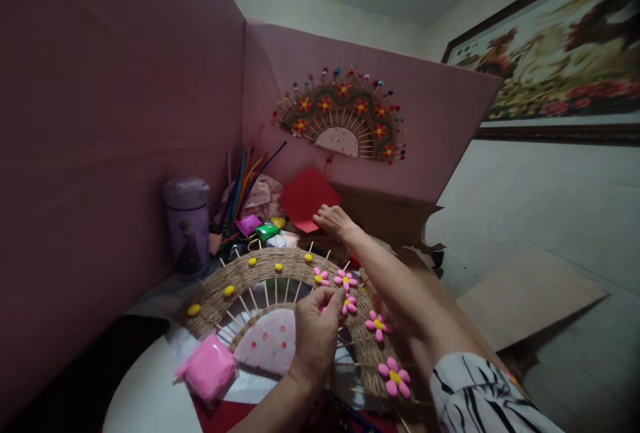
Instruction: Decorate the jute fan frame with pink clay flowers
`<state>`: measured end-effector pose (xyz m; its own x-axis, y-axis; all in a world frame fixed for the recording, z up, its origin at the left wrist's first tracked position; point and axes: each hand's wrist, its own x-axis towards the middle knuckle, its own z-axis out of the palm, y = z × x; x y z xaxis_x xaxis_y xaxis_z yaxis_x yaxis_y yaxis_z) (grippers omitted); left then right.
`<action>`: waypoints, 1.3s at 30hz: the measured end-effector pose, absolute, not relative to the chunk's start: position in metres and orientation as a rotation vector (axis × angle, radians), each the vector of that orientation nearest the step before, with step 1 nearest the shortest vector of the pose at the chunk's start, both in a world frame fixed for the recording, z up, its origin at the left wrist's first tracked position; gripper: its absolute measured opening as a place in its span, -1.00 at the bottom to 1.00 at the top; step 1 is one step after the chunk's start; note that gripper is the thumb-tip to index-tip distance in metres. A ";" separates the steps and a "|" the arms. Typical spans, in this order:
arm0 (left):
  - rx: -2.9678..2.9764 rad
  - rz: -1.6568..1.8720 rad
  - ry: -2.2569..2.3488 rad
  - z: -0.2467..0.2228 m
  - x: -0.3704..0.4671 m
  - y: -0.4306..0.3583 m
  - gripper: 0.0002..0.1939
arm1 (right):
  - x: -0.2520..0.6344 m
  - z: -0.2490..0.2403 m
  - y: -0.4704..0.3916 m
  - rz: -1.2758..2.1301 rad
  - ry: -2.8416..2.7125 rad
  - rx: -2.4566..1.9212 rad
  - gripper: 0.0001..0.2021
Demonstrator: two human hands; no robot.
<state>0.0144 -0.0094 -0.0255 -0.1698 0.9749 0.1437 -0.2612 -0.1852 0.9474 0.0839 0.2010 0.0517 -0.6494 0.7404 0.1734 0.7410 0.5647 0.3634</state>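
Note:
A half-round fan shape wrapped in brown twine (295,263) lies on the table, with thin wooden sticks across its inner gap. Along its band are yellow oval pieces (279,267) and pink flowers with yellow centres (395,378). Over the fan's middle is my left hand (317,330), closed with thumb against forefinger; what it pinches, if anything, is hidden. Farther back, my right hand (334,220) has its fingers curled at the edge of a red sheet (307,196). Whether it grips the sheet does not show. A pink clay packet (207,368) lies left of my left hand.
A purple tumbler (187,226) stands at the left, beside colourful pipe cleaners (245,183). Small coloured packets, one green (267,230), lie behind the fan. A finished-looking flowered fan (345,113) hangs on the pink panel (425,100). Cardboard (530,300) is at the right.

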 end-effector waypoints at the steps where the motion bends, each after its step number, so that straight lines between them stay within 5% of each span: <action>1: 1.047 1.563 1.021 -0.027 0.014 -0.009 -0.60 | 0.083 0.048 0.203 -0.603 -2.798 -1.365 -0.75; 6: 1.004 1.571 0.962 -0.025 0.014 -0.011 -0.60 | 0.091 0.056 0.210 -0.343 -2.779 -1.593 -0.53; 11: 0.906 1.582 0.862 -0.018 0.014 -0.011 -0.63 | 0.127 0.090 0.185 -0.211 -2.565 -1.665 -0.51; 24: 0.843 1.454 0.650 -0.007 0.008 -0.011 -0.74 | 0.163 0.035 0.001 0.460 -1.941 -0.951 -0.88; 39: 0.917 1.239 0.663 -0.003 0.008 -0.015 -0.64 | 0.158 0.003 -0.011 0.377 -1.809 -0.711 -0.91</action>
<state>0.0078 -0.0146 -0.0031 0.2233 0.9733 0.0539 -0.4955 0.0657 0.8661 0.1579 -0.0112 0.0031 -0.2178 0.6337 0.7423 0.2841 0.7688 -0.5729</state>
